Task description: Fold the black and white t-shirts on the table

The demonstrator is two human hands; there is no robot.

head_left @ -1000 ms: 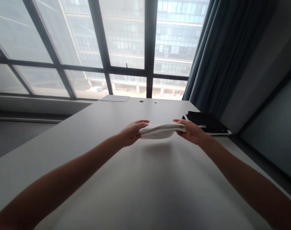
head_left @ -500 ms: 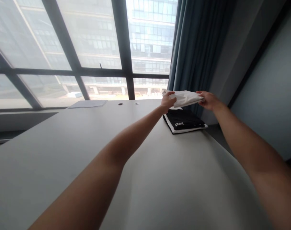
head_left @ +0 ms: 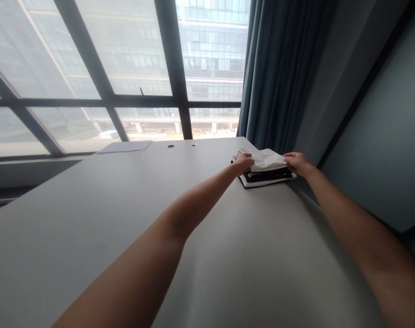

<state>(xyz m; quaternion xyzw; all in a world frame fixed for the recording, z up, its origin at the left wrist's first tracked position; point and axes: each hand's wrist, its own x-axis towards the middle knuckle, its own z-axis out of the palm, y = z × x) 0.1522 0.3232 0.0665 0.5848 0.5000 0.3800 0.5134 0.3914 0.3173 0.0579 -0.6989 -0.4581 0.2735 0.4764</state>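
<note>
A folded white cloth garment (head_left: 267,159) lies over a stack of folded clothes at the far right of the table. My left hand (head_left: 243,163) grips its left edge, fingers on top. At the opposite edge, my right hand (head_left: 296,162) pinches the garment's right side. Beneath it shows a folded black garment (head_left: 269,174) with white lettering, partly covered by the white one. A white layer (head_left: 268,183) with a dark edge forms the bottom of the stack. Whether the white garment is a shirt cannot be made out.
The white table (head_left: 125,218) stretches to the window (head_left: 142,54). Sheets of white paper (head_left: 125,146) lie at its far left edge. A round dark cable hole (head_left: 171,146) sits near the far edge. A blue curtain (head_left: 272,82) hangs behind the stack.
Both hands have lowered the white garment from above the stack onto the black garment, which it now largely covers. Both hands still grip it.
</note>
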